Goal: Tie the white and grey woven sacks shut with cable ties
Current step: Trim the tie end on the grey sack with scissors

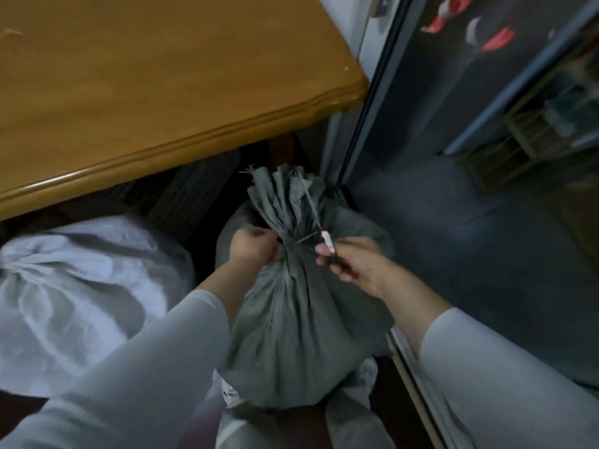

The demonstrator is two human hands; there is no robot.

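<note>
Standing upright on the floor between the person's arms, the grey sack (291,335) has its neck gathered into a bunch, with a thin cable tie (306,238) around the cinched part. The left hand (254,246) has its grip closed at the left side of the neck, fingers curled in. The right hand (353,264) pinches a small tool with a white and red tip (328,243) against the tie's right side; what tool it is cannot be told. The white sack (81,280) lies left of the grey one, partly under the wooden worktop (162,92).
</note>
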